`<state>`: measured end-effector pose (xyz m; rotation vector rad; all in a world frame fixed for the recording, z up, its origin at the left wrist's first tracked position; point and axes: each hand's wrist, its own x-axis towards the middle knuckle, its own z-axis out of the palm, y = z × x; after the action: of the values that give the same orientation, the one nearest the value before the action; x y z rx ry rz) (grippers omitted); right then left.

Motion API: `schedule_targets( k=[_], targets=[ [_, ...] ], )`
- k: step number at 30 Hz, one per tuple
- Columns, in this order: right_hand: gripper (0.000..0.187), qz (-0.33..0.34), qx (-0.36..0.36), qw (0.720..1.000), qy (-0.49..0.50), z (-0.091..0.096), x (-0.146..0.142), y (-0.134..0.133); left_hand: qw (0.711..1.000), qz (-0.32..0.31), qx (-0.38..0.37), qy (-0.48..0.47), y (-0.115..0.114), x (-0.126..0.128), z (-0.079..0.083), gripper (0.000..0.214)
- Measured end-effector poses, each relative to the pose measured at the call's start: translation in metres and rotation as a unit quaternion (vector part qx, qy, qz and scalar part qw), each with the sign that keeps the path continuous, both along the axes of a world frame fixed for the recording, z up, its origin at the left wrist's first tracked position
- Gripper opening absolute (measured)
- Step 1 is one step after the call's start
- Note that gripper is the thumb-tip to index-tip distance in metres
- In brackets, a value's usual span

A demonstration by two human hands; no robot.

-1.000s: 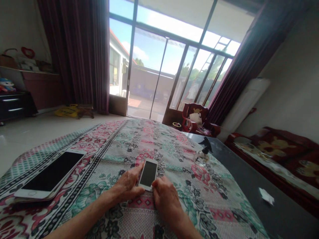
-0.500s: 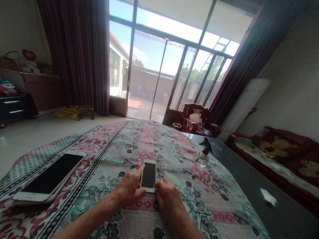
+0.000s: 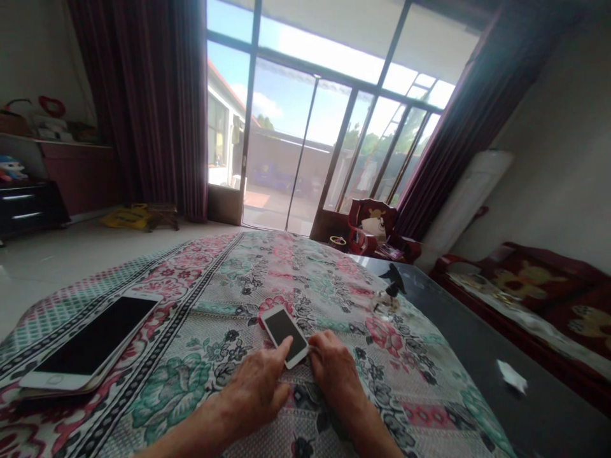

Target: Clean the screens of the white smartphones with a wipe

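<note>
A small white smartphone [image 3: 282, 328] with a dark screen lies slanted on the flowered cloth [image 3: 229, 267], its top pointing up and left. My left hand [image 3: 260, 385] is at its lower left side. The left index fingertip overlaps the phone's lower screen, and the thumb is spread away. My right hand [image 3: 337, 366] has its fingers curled at the phone's lower right corner, seemingly pinching the edge. Its fingertips are partly hidden. Farther left lies a larger white phone [image 3: 98, 340] with a black screen, resting on something flat.
A black-topped object with a clear base [image 3: 389, 292] stands toward the right of the cloth. Beyond it is a dark tabletop [image 3: 458, 343] with a crumpled white piece [image 3: 512, 376]. A red wooden chair [image 3: 375, 229] and glass doors [image 3: 286, 146] are behind.
The small phone has turned counterclockwise, from nearly upright to slanted. My left hand has moved slightly right and down, and its index finger has come from the phone's left edge onto its lower part.
</note>
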<state>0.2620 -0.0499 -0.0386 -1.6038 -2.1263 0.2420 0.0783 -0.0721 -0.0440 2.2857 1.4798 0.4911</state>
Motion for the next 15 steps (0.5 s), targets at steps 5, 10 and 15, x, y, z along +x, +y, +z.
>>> schedule_targets(
  k=[5, 10, 15],
  targets=[
    [0.018, -0.006, 0.002, 1.000, 0.015, -0.001, 0.003, 0.006, 0.999, 0.010, 0.048, 0.018, 0.009, -0.008, 0.013, 0.061],
    [0.017, -0.008, -0.002, 1.000, 0.023, 0.000, 0.001, 0.006, 0.994, 0.023, 0.086, 0.057, 0.036, -0.032, 0.009, 0.083],
    [0.016, -0.008, -0.007, 1.000, 0.025, 0.002, 0.001, 0.005, 0.999, -0.004, 0.053, 0.007, 0.058, -0.037, -0.014, 0.088]
  ],
)
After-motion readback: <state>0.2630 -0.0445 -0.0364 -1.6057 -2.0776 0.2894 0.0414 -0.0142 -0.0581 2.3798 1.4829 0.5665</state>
